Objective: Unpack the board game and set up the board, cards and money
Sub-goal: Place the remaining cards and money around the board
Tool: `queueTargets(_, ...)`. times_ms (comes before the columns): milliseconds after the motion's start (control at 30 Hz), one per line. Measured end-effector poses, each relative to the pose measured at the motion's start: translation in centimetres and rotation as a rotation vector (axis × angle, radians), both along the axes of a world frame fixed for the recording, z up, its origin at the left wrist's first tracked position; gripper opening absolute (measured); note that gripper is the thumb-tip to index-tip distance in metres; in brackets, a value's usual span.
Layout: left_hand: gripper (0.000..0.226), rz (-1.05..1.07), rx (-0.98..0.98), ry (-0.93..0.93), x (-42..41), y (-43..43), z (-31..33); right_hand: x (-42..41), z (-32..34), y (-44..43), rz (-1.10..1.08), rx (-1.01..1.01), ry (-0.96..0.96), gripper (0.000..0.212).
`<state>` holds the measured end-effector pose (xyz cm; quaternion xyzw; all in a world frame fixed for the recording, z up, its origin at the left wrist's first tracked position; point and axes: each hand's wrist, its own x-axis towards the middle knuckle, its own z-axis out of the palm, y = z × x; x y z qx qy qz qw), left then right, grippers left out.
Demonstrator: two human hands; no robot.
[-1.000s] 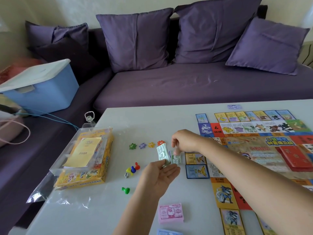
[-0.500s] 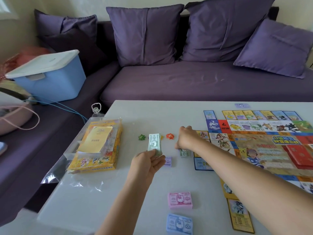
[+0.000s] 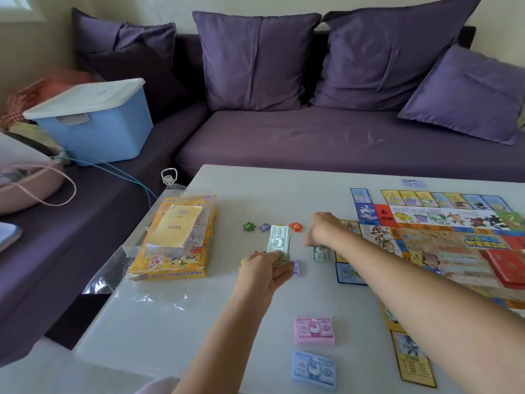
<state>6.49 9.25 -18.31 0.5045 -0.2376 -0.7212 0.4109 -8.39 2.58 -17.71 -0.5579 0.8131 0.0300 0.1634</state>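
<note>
My left hand [image 3: 262, 273] holds a stack of green banknotes [image 3: 279, 241] upright above the white table [image 3: 176, 317]. My right hand [image 3: 324, 228] is curled over a small pile of green notes [image 3: 321, 253] lying on the table, fingertips touching its top. The game board [image 3: 443, 240] lies open at the right, with a red card deck [image 3: 507, 265] on it. A pink money stack [image 3: 314, 331] and a blue money stack [image 3: 314, 369] lie near me. A purple note [image 3: 296, 267] peeks out beside my left hand.
The yellow game box [image 3: 173, 243] with a yellow leaflet lies at the left on a clear plastic bag [image 3: 113, 277]. Star tokens, green [image 3: 249, 226], purple [image 3: 264, 227] and orange [image 3: 295, 226], lie behind the notes. A purple sofa [image 3: 326, 137] and a blue bin [image 3: 96, 123] stand beyond the table.
My right hand has lowered onto the small green pile on the table. My left hand has lifted the green stack more upright. The camera has shifted left and tipped back.
</note>
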Motion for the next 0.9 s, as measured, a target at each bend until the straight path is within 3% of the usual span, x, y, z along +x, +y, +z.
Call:
queueTargets(167, 0.015, -0.039, -0.070, 0.028, -0.2, 1.0, 0.7, -1.0, 1.5, 1.2, 0.066, -0.222, -0.167, 0.010)
queueTargets(267, 0.016, -0.046, -0.148, 0.015, -0.6, 1.7, 0.9, -1.8, 3.0, 3.9, 0.038, -0.426, -0.490, 0.020)
queueTargets(367, 0.017, -0.066, -0.222, -0.044, -1.5, 2.9, 1.3, -2.9, 4.3, 8.0, 0.002, -0.474, -0.842, 0.022)
queueTargets(533, 0.021, -0.180, -0.383, -0.247, -3.0, 5.4, 2.0, -4.7, 4.4, 12.1, 0.112, -0.489, -0.795, 0.013)
queueTargets(900, 0.007, -0.480, -0.447, -0.279, -6.9, 9.9, 3.3, -8.4, 5.4, 18.8, -0.018, -0.532, -0.867, 0.023)
